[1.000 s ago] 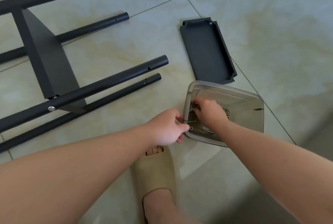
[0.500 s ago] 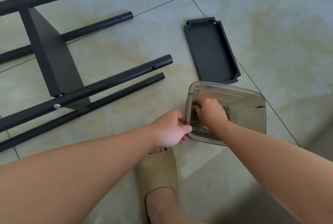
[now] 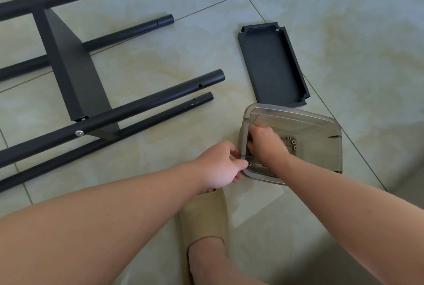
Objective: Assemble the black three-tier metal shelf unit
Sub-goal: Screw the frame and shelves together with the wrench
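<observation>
The left hand (image 3: 220, 167) pinches the rim of the clear container (image 3: 321, 119). The right hand (image 3: 263, 144) is inside it with curled fingers; I cannot tell if they hold something. Screws (image 3: 291, 142) lie just right of these fingers. The black shelf frame (image 3: 75, 73) lies well left of both hands, and the loose shelf tray (image 3: 273, 64) lies beyond them.

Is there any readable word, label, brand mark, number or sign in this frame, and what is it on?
None can be read.
The loose black shelf panel, the black poles, the clear plastic container and the beige slipper show no print.
The screws in the container are too small to show any marking.
</observation>
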`<state>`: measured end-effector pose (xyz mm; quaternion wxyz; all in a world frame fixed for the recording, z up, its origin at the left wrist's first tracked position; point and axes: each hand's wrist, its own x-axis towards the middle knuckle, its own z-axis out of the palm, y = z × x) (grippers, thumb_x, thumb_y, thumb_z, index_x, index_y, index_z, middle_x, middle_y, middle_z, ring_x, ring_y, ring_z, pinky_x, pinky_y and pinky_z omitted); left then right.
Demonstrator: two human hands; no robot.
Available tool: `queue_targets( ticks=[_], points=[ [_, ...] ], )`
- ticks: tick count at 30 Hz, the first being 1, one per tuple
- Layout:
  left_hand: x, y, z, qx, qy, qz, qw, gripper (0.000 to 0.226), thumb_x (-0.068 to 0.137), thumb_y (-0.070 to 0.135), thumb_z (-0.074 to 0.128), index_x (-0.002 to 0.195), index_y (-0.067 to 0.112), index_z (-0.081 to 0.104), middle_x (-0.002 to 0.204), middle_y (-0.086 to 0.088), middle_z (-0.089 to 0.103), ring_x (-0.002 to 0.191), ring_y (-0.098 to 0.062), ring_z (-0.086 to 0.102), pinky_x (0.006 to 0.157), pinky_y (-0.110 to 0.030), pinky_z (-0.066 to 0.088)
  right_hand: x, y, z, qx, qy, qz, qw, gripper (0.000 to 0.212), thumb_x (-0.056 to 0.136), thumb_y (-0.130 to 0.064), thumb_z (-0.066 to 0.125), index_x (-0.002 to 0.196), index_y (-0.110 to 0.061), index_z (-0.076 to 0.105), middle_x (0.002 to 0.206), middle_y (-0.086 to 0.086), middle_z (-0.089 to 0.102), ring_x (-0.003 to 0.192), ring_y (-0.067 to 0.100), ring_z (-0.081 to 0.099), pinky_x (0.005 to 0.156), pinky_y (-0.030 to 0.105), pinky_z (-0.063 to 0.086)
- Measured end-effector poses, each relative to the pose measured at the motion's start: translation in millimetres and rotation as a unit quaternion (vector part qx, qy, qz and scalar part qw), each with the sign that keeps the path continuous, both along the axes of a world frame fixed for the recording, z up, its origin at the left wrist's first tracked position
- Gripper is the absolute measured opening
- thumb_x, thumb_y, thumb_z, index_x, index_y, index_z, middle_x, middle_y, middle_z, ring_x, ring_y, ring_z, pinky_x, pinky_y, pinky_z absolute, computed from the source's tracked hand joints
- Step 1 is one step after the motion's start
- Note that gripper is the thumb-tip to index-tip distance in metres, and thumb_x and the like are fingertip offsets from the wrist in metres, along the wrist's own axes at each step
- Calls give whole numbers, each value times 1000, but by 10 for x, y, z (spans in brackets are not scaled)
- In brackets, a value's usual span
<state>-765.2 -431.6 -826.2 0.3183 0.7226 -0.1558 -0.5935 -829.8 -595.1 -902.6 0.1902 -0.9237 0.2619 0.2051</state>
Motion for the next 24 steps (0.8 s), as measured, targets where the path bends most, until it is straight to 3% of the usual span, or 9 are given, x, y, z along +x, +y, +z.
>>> queue_targets(
  ticks=[3,9,13,19,24],
  points=[
    [5,6,16,-1,-3,1,1000,41,100,32,57,135,13,45,93,-1,71,78,-9,69,68,-22,52,-4,-8,52,13,-13,-38,999,9,93,-11,55,99,-13,62,95,13,68,84,38,63,75,45,56],
    [147,130,269,40,-3,75,996,29,104,35,46,121,12,51,109,-11,67,88,-23,69,73,-30,53,-50,117,519,35,-125,-102,986,5,90,-10,62,94,-9,66,92,7,67,85,28,60,76,36,51],
    [429,304,630,69,48,222,971,37,105,39,40,115,10,63,110,-10,68,92,-26,70,83,-35,55,103,469,1104,107,-253,-137,952,13,87,-2,65,87,-15,61,82,-3,62,73,8,57,67,9,41],
    [839,733,1068,-11,145,390,909,51,107,43,37,113,0,64,110,-18,72,95,-29,71,83,-39,57,540,1135,1864,206,-353,-105,906,10,89,-8,72,89,-15,66,80,-6,68,74,7,62,70,15,49],
    [1195,1216,1264,-65,199,434,876,62,107,45,31,104,-7,65,96,-21,74,90,-32,72,81,-41,58,928,1619,2096,225,-336,-30,914,15,89,-8,73,87,-21,65,80,-12,67,74,2,60,68,12,48]
  ],
)
